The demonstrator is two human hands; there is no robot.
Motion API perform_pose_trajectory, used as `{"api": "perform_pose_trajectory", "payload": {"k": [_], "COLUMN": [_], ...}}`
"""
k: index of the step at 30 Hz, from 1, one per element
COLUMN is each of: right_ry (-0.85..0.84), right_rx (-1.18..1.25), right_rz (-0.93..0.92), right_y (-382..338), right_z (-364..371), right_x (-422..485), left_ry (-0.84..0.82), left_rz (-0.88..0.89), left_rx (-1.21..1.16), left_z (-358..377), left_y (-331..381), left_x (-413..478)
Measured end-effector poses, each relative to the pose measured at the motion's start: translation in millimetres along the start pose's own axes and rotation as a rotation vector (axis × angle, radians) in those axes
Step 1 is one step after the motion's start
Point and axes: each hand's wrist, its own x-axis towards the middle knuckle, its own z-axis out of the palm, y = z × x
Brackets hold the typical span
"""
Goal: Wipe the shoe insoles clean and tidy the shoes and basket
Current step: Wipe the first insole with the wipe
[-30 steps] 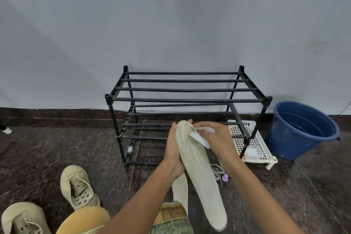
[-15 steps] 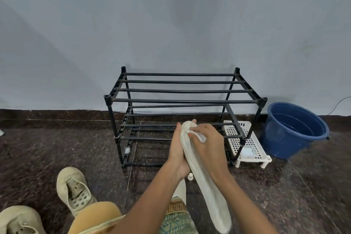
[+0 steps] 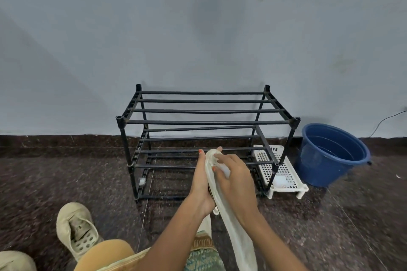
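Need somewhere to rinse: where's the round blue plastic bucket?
Head view, far right: the round blue plastic bucket stands on the floor, right of the white perforated basket.

No text reads clearly from here. The white object in the basket has faint reddish marks, too small to read.

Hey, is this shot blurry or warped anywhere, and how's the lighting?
Head view: the black rack is sharp; the right hand holding a wipe against the insole is slightly soft; the skirting line barely bends; light is soft, with faint wall shadows, no harsh glare.
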Motion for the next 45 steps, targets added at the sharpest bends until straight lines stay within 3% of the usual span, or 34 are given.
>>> {"api": "perform_pose_trajectory", "payload": {"k": [14, 18, 25, 34, 45], "right_ry": [0.168, 0.123, 0.055, 0.18, 0.134], "right_rx": [0.208, 0.108, 0.151, 0.148, 0.119], "right_rz": [0.033, 0.035, -0.038, 0.045, 0.015], "right_y": [3.9, 5.6, -2.3, 5.6, 3.0], "right_z": [-4.3, -4.4, 14.7, -0.1, 26.3], "right_x": [14.3, 21.2, 9.8, 24.8, 14.6], "left_ry": [0.002, 0.017, 0.016, 0.012, -0.005], "left_rz": [0.025, 0.02, 0.033, 0.07, 0.078], "left_rx": [0.034, 0.05, 0.017, 0.068, 0.071], "left_z": [1.6, 1.6, 6.5, 0.0, 2.0], "left_y": [-1.2, -2.1, -1.3, -1.3, -1.2], "left_x": [6.4, 6.5, 4.1, 10.3, 8.4]}}
